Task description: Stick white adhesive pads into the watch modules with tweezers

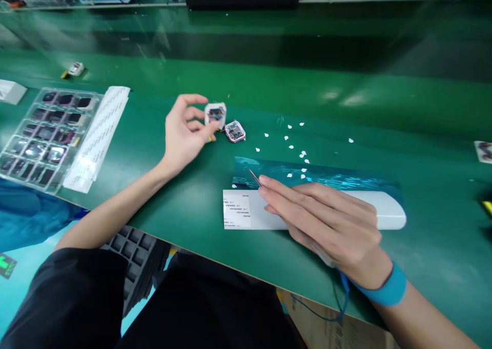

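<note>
Left hand [184,131] pinches small white square device casing [215,114]; second pink-edged casing [234,131] just right of it. Right hand [326,223] grips thin metal tweezers [254,177], resting on white label strip [246,210].

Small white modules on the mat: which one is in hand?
The one pinched upright in the left hand: the held module. The second module lies flat on the green mat just right of it, untouched.

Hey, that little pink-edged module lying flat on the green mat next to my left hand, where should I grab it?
Probably pinch the pink-edged module by its opposite outer edges, coming from above: it lies flat, face up, and the right side is free, while the left hand crowds the other.
</note>
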Demonstrator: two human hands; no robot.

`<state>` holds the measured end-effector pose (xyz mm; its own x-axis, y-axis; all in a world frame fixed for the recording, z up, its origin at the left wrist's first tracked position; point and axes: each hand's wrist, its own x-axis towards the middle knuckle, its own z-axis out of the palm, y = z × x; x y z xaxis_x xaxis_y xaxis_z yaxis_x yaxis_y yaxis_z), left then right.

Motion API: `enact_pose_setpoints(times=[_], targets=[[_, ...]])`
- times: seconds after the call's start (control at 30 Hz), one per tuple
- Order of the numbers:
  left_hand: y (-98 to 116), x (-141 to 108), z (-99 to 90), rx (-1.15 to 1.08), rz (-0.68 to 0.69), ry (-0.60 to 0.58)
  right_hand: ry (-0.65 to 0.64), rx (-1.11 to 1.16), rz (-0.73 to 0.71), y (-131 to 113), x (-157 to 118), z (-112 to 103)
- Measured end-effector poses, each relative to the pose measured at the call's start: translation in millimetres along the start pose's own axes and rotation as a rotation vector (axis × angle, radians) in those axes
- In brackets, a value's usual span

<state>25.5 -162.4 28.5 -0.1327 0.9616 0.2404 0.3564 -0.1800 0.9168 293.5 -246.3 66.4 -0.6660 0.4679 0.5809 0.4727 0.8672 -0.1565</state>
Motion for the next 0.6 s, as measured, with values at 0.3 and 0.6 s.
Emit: enact_pose_setpoints(times=[0.3, 0.6], targets=[[-53.7, 86.6, -24.8, 0.710, 0.334, 0.104, 0.078, -0.074, -0.062, 2.4, -1.1, 8.2], [-22.1, 42.9, -2.8, 0.355, 0.516, -0.607, 0.071, -0.165, -0.046, 2.1, 1.7, 8.5]])
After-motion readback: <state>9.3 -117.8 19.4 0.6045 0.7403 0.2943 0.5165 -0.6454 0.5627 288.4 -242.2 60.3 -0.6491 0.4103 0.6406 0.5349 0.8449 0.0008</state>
